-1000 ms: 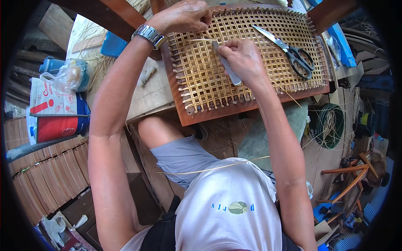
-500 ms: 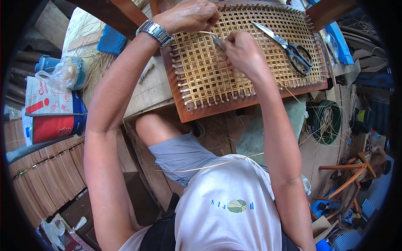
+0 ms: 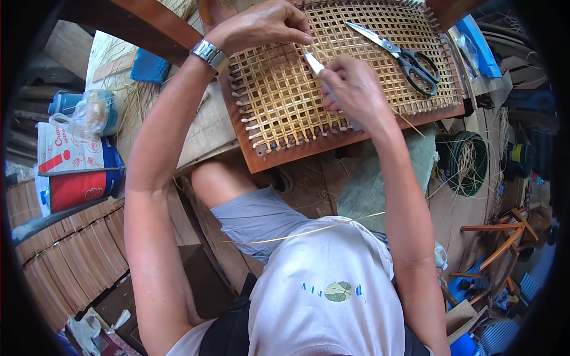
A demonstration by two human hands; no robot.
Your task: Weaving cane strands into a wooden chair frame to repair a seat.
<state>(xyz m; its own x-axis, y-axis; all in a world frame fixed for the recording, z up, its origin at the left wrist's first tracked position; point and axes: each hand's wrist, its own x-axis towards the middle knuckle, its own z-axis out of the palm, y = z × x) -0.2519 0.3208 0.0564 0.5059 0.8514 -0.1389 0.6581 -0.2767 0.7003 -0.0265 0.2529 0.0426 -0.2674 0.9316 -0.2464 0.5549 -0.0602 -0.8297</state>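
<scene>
The right hand (image 3: 355, 89), at upper centre of the head view, is clenched around a pale, flat-bladed tool (image 3: 314, 63) whose tip points up and left onto the woven cane seat (image 3: 356, 65). The left hand (image 3: 264, 26), at the top of the frame just left of the tool, pinches its fingertips together, seemingly on a thin cane strand at the weave, though the strand itself is too fine to make out there. The two hands sit close together, the tool tip just beside the left fingertips. The cane panel lies in its reddish wooden frame (image 3: 285, 155) across the upper middle, under both hands. Black-handled scissors (image 3: 409, 56) rest on the weave to the upper right, apart from the hands. A loose strand (image 3: 309, 230) crosses the lap at centre.

The tool tip could well slip off the strand and jab the left fingers, being so near them; levering too hard might split a cane or distort the neighbouring holes.
</scene>
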